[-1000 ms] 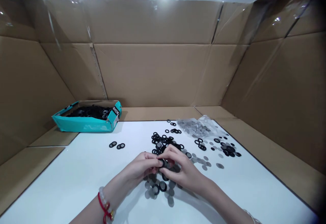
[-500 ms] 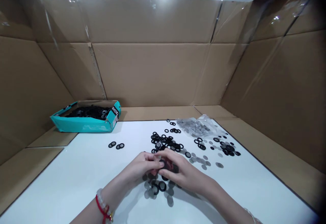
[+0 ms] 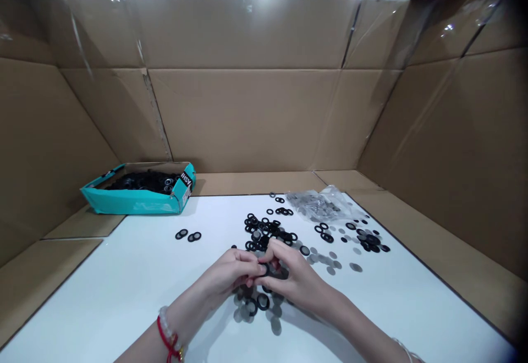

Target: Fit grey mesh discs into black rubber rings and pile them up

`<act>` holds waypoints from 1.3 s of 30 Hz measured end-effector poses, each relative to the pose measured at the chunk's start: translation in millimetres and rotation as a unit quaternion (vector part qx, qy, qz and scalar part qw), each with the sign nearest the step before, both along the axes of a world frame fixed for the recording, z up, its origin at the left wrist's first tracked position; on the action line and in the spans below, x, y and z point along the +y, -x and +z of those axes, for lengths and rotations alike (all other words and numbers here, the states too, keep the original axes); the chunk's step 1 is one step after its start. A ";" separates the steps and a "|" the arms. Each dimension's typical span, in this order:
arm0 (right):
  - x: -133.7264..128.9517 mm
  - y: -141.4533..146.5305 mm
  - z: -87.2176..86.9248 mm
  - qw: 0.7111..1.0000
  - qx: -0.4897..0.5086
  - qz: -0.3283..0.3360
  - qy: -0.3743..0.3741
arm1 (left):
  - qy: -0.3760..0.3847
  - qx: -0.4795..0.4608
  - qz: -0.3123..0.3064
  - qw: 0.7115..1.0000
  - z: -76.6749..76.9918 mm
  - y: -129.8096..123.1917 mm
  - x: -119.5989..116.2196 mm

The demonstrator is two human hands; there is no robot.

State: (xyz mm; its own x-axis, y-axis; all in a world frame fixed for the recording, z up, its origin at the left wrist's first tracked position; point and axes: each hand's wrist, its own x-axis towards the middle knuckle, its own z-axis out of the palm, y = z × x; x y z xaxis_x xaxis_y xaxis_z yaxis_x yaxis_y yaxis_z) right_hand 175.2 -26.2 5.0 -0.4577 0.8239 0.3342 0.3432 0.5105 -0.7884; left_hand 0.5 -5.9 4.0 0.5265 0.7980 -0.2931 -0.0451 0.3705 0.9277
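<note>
My left hand [image 3: 225,275] and my right hand [image 3: 292,279] meet low in the middle of the white table, their fingertips pinching a black rubber ring [image 3: 264,269] between them. Its exact grip is partly hidden by my fingers. Under my hands lies a scatter of black rings and grey mesh discs [image 3: 253,309]. Just beyond my fingers spreads a denser cluster of black rings [image 3: 262,234]. Loose grey mesh discs [image 3: 325,260] lie to the right of my right hand.
A white table top [image 3: 124,280] is walled by brown cardboard [image 3: 247,121]. At the back left, a teal box [image 3: 136,203] holds black rings. A clear plastic bag of grey discs [image 3: 317,205] lies at the back right, and more rings lie at the right.
My hands have drawn slightly apart, and the black ring now shows between my fingertips. The view has shifted slightly; the loose parts on the table look unmoved.
</note>
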 end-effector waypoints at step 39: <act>12.7 -30.0 5.6 0.974 -0.205 -0.045 0.087 | -0.264 0.536 0.201 0.776 8.9 124.3 69.7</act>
